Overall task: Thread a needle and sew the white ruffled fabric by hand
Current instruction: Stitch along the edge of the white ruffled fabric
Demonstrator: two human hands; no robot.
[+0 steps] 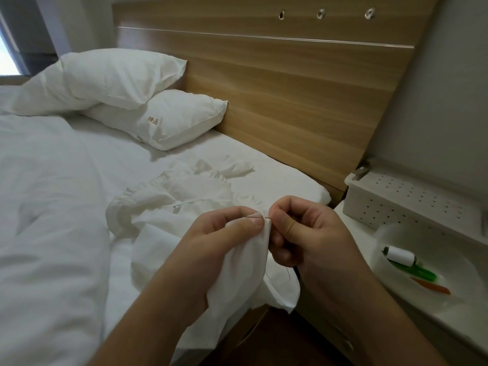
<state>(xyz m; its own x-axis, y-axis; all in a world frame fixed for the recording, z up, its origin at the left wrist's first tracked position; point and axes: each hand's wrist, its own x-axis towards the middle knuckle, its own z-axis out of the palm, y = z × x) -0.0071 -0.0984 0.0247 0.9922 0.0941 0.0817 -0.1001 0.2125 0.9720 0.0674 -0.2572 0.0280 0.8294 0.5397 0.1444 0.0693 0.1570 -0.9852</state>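
Stitching under way: left hand [232, 228] pinches white ruffled fabric [184, 196], which trails onto the bed [52, 207], right hand [298, 233] pinches the needle [257, 217] in its edge; seam seemingly unfinished.

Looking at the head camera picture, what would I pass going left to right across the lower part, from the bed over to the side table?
White duvet → left hand gripping the ruffled fabric → right hand → white bowl holding the thread spool.

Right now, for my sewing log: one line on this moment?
step: stitching | left hand: pinches fabric edge | right hand: pinches needle
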